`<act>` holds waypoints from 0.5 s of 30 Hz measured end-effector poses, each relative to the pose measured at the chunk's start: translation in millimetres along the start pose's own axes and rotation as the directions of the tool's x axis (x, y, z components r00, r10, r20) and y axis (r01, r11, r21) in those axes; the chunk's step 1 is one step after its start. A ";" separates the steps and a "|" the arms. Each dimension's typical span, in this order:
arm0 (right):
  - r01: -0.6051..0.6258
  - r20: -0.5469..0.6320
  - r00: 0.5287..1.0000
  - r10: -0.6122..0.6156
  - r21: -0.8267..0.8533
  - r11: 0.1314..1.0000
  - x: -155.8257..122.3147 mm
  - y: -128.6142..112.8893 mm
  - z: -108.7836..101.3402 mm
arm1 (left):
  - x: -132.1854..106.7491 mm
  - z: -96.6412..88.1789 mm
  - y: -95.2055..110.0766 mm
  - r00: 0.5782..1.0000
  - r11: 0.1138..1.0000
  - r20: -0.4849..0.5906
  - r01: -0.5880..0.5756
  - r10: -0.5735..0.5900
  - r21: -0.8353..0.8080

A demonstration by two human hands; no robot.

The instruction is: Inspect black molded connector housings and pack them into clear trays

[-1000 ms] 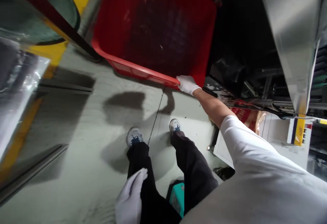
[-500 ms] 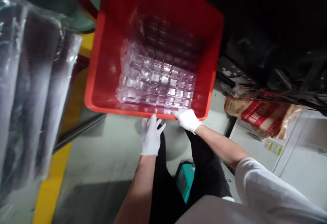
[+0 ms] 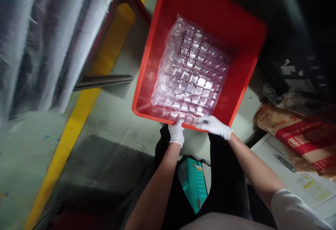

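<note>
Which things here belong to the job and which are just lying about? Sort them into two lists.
In use: gloved left hand, gloved right hand, red plastic crate, clear plastic blister sheet.

Lying about: printed resin sack, teal container, plastic-wrapped rolls.

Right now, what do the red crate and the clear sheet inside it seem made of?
The red crate looks like moulded plastic, glossy, with a rounded rim. The clear sheet seems thin vacuum-formed plastic, shiny and see-through, with crinkled pockets; its exact plastic can't be told.
</note>
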State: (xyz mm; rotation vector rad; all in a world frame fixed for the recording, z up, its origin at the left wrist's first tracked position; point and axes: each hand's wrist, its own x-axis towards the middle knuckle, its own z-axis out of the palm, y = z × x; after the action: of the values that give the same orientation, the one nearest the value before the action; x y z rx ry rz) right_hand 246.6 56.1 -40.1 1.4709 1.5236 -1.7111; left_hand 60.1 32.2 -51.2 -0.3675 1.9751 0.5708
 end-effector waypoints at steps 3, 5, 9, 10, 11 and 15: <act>-0.145 -0.060 0.987 0.146 0.018 0.989 14.0 19.5 -18.9 | -32.5 2.3 -6.5 0.997 0.998 0.039 -0.062 0.063 -0.018; -0.221 -0.079 0.972 0.220 0.000 0.975 27.4 24.3 -19.9 | -58.4 3.6 -9.0 0.983 0.986 0.094 -0.154 0.159 -0.062; -0.232 -0.212 0.956 0.202 -0.127 0.964 47.4 6.6 -13.6 | -96.9 3.0 -17.4 0.950 0.958 0.125 -0.278 0.284 -0.063; -0.211 -0.273 0.949 0.155 -0.189 0.959 51.5 -2.3 -12.6 | -101.9 1.4 -21.8 0.957 0.962 0.099 -0.272 0.274 -0.031; -0.172 -0.319 0.944 0.085 -0.256 0.951 56.4 -12.2 -11.7 | -105.3 -0.7 -26.9 0.964 0.967 0.072 -0.255 0.254 0.000; 0.063 -0.237 0.959 -0.154 -0.352 0.934 90.1 -52.3 -9.1 | -111.6 -9.1 -49.2 0.981 0.980 0.038 -0.191 0.189 0.056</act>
State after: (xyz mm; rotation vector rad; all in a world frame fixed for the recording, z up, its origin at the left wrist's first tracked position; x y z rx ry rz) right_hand 174.8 109.7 -94.1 1.4895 1.9594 -1.2559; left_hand 127.3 -12.8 40.4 -0.1318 2.0042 0.6328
